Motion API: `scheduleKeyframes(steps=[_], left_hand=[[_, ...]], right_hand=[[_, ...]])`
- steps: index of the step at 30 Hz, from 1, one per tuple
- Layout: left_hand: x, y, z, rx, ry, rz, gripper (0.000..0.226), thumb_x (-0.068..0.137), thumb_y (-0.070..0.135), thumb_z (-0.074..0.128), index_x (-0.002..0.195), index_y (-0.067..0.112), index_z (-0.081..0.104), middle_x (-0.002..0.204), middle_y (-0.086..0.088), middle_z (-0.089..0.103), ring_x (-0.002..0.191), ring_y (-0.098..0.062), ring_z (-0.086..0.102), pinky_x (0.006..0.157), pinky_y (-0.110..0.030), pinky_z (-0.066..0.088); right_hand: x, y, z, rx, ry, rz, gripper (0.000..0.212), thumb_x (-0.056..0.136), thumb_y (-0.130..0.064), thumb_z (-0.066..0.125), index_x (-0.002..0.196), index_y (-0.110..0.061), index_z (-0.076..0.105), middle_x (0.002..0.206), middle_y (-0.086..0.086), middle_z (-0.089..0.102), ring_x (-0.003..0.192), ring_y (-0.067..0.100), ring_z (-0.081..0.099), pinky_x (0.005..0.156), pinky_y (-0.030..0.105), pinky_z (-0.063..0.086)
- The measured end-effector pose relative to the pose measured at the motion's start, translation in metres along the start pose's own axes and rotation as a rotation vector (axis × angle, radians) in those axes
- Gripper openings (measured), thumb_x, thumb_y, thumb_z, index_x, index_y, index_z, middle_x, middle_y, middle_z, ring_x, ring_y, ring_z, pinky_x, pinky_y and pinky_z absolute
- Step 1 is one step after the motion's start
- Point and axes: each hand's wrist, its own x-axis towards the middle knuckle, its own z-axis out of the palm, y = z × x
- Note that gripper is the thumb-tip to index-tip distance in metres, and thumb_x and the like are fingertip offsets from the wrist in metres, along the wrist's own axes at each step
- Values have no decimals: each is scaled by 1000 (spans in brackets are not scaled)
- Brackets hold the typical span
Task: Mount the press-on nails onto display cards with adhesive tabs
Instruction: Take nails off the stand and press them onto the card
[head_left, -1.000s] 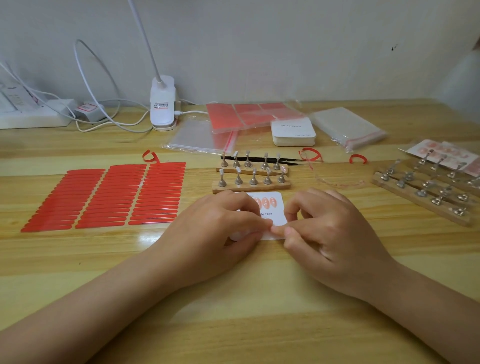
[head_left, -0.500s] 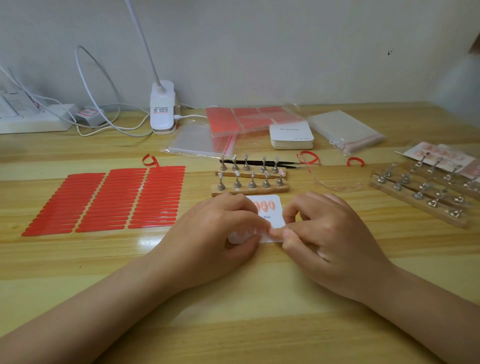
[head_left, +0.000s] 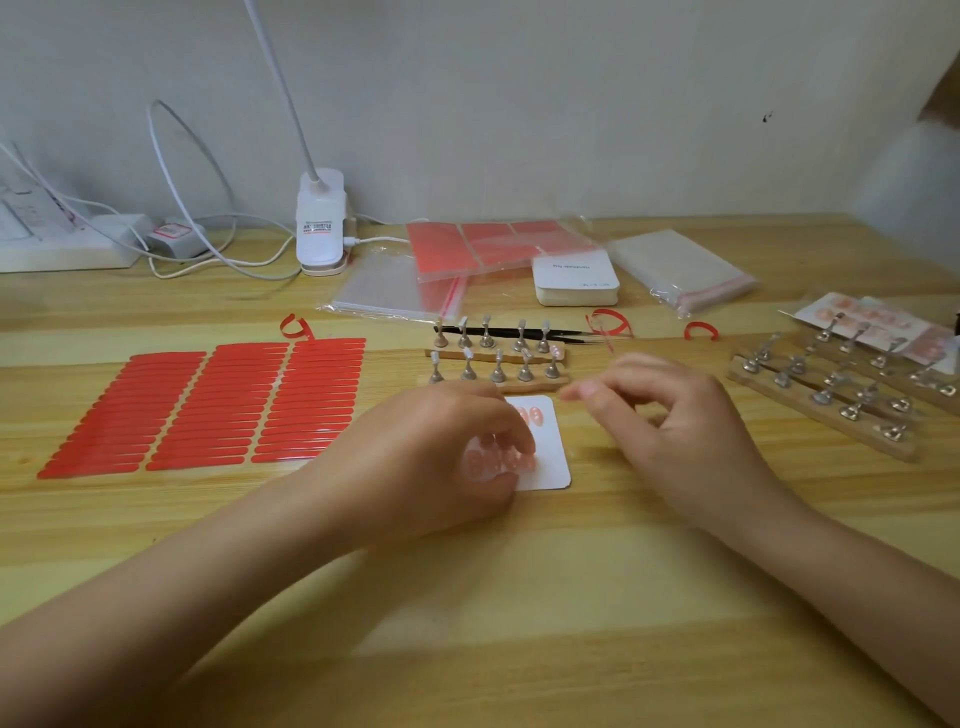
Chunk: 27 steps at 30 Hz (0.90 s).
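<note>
Near the desk's front edge, the left hand (head_left: 441, 457) presses curled fingers onto the white display card (head_left: 545, 452), where several press-on nails (head_left: 530, 417) sit. Hovering beside it, the right hand (head_left: 670, 421) seems loosely curled, empty. Next: fetching another nail from the wooden stand (head_left: 498, 371).
</note>
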Motion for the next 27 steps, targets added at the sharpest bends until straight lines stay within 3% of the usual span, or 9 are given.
scheduleKeyframes(steps=[5, 8, 10, 13, 17, 22, 25, 27], left_hand=[[8, 0, -9, -37, -83, -40, 14, 80, 39, 63, 92, 37, 58, 88, 21, 53, 86, 4, 50, 78, -23, 43], [17, 0, -12, -158, 11, -38, 13, 77, 32, 65, 86, 36, 56, 86, 17, 56, 81, 0, 52, 73, -18, 43], [26, -2, -12, -174, 129, -47, 15, 77, 29, 64, 85, 33, 53, 85, 16, 54, 78, -1, 50, 70, -15, 41], [40, -3, -6, -82, 260, -51, 28, 76, 25, 69, 97, 25, 51, 87, 16, 50, 82, -7, 49, 72, -24, 41], [56, -3, 5, 21, 292, -78, 44, 79, 27, 69, 117, 21, 50, 92, 14, 53, 91, -9, 51, 76, -29, 41], [65, -1, 16, 17, 303, -98, 35, 80, 17, 67, 113, 18, 55, 79, 16, 55, 90, -13, 59, 84, -33, 43], [66, 0, 20, 17, 347, -106, 30, 80, 16, 67, 109, 17, 58, 81, 10, 64, 86, -16, 62, 91, -38, 42], [67, 0, 20, 22, 367, -112, 28, 79, 16, 67, 106, 17, 58, 84, 9, 67, 84, -16, 62, 88, -34, 42]], right_hand=[[22, 5, -12, -111, 11, -13, 15, 81, -13, 65, 87, -27, 67, 74, -11, 57, 63, 7, 48, 63, 10, 38], [32, 9, -15, -273, -42, -35, 17, 81, -22, 67, 97, -25, 70, 82, -9, 58, 67, 9, 52, 70, 23, 41], [37, 10, -14, -367, -78, -66, 20, 81, -28, 66, 101, -24, 70, 85, -10, 57, 70, 10, 51, 67, 23, 39], [41, 12, -11, -450, -86, -141, 19, 81, -30, 66, 98, -22, 72, 83, -12, 55, 68, 10, 48, 59, 21, 30], [42, 13, -9, -483, -81, -224, 16, 82, -24, 68, 95, -17, 73, 79, -10, 54, 68, 8, 43, 60, 24, 25], [42, 13, -8, -494, -92, -271, 14, 82, -17, 69, 94, -13, 74, 78, 0, 62, 68, 9, 44, 62, 26, 29], [43, 11, -8, -520, -102, -297, 12, 81, -15, 69, 91, -11, 74, 76, 1, 63, 68, 13, 47, 64, 25, 28], [43, 10, -9, -526, -110, -308, 12, 81, -15, 69, 91, -11, 74, 76, 2, 63, 68, 11, 46, 64, 26, 29]])
